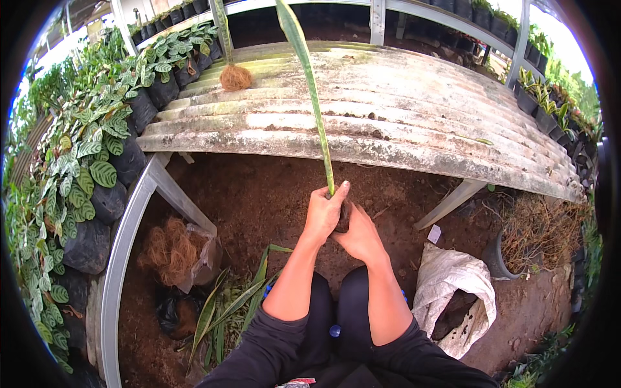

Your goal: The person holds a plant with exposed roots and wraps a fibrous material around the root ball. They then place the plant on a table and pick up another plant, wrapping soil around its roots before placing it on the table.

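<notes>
A long snake plant leaf (310, 82) with yellow edges rises upright in front of me. My left hand (321, 216) is closed around its base, thumb pointing up. Against it, my right hand (360, 235) cups a dark clump of soil (343, 218) at the foot of the leaf. Fingers hide most of the clump, so I cannot tell whether roots are inside. Beyond my hands, on the corrugated sheet bench (388, 106), stands another snake plant leaf (222, 29) with its base wrapped in a ball of brown fibre (236, 78).
Brown coconut fibre (172, 250) spills from a plastic bag at left. Cut snake plant leaves (237, 303) lie by my left knee. At right sit an open white sack (453, 291) of dark soil and a pot (497, 259) near dried roots. Potted patterned-leaf plants (97, 165) line the left.
</notes>
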The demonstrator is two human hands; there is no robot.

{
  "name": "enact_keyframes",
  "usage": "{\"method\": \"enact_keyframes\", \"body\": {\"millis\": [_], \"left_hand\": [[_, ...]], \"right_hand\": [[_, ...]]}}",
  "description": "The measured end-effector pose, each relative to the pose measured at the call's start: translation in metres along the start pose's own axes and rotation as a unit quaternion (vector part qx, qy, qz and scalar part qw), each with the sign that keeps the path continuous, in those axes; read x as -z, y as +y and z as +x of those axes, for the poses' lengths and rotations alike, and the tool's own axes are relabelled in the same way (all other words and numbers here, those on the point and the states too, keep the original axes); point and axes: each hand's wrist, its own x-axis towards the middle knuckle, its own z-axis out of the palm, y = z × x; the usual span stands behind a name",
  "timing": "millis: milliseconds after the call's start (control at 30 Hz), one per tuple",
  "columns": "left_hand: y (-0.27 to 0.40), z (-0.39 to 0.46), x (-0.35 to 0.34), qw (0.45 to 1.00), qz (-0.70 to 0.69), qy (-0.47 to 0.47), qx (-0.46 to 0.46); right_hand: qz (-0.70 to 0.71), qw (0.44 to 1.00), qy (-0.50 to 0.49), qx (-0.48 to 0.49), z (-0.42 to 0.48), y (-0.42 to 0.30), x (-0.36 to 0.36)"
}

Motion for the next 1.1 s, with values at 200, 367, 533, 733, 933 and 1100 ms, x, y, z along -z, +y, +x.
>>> {"method": "enact_keyframes", "body": {"millis": [200,367,533,733,933,1100], "left_hand": [[0.007,-0.01,0.003,0.991,-0.049,-0.123,-0.034],[0.007,0.0,0.022,0.978,-0.105,-0.18,0.007],[0.003,0.001,0.023,0.928,-0.295,-0.224,0.026],[0.017,-0.006,0.019,0.945,-0.274,-0.171,0.059],[0.01,0.0,0.021,0.954,-0.247,-0.156,0.06],[0.014,0.0,0.017,0.982,-0.162,-0.089,0.034]], "right_hand": [[-0.052,0.997,0.045,-0.045,-0.003,0.0,0.004],[0.0,0.998,0.0,-0.056,-0.002,0.002,0.008],[0.026,0.997,-0.04,-0.059,0.004,0.012,0.001],[0.081,0.995,-0.038,-0.046,-0.002,0.005,0.01],[0.051,0.995,-0.058,-0.065,-0.003,0.001,0.012],[-0.002,0.996,-0.057,-0.072,0.0,0.009,0.007]]}}
